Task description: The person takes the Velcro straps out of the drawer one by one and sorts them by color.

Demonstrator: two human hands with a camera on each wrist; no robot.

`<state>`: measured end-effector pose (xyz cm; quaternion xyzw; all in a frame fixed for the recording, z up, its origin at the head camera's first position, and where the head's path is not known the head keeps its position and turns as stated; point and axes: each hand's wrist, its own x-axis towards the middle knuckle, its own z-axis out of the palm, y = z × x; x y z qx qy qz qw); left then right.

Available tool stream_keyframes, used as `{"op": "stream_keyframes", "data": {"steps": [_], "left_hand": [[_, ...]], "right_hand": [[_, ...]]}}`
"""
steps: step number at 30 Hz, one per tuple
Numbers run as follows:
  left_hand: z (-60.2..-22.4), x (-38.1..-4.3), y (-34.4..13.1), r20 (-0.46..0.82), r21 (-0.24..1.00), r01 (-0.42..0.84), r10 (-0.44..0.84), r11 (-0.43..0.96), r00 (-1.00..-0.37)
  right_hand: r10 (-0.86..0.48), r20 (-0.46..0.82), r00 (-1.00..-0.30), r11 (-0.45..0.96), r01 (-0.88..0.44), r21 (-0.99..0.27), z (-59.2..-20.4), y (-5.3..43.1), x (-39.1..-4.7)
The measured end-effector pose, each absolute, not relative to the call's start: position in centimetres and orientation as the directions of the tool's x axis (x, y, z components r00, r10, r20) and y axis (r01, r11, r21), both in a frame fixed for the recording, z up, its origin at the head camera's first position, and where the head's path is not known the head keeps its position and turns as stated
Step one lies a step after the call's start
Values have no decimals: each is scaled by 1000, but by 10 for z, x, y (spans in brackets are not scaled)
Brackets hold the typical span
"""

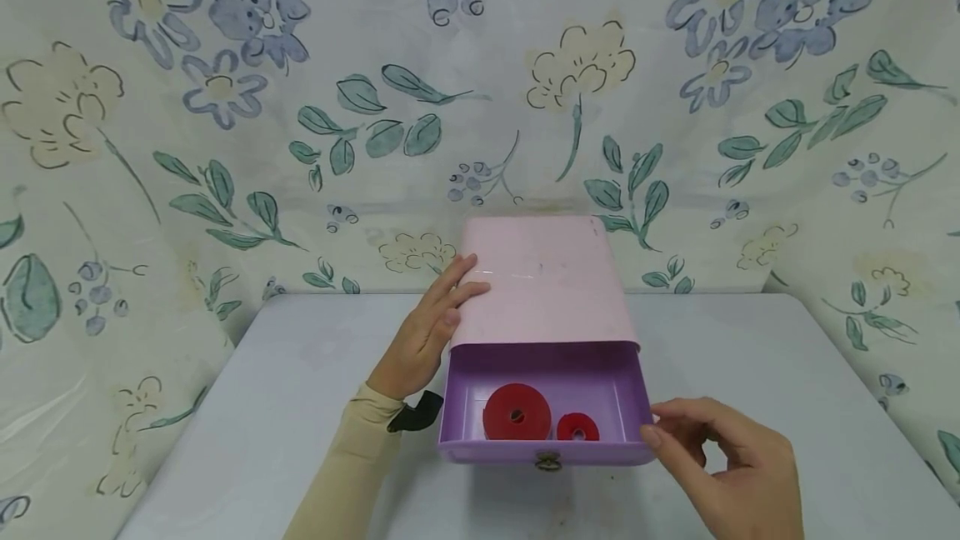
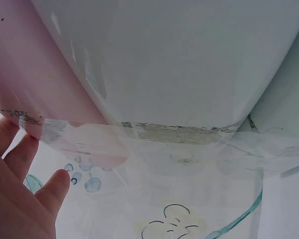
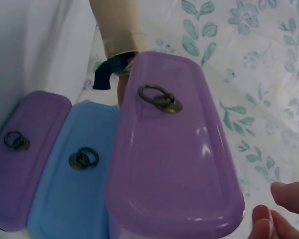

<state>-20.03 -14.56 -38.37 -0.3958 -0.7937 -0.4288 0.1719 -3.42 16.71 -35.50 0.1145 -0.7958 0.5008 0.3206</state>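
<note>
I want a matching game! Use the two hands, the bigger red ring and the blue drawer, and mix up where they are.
Things:
1. Left hand
2. Right hand
3. Bigger red ring
4. Blue drawer

Places:
A. Inside the open purple drawer
B. Just under the open purple drawer
C. Touching the pink cabinet
D. By the open drawer's front corner

Pairs: 1-C, 2-D, 3-A, 4-B

Left hand (image 1: 417, 342) spread; right hand (image 1: 753, 473) loosely curled.
</note>
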Motion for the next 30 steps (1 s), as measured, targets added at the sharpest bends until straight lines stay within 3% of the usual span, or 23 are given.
{"op": "stream_keyframes", "data": {"steps": [4,14,30], "left_hand": [[-384,-200,-145,608,547,772,480,324,-633],[-385,-199,-145,601,551,766,479,332,-640],[-384,-200,-146,604,547,770,482,328,-634]], "right_hand": [[21,587,-809,547,-483,-684,-346,173,-44],[-251,557,-792,561,-588,-583,-336,181,-75],[-647,242,-723,467,-627,-624,-319,185,-112]]}}
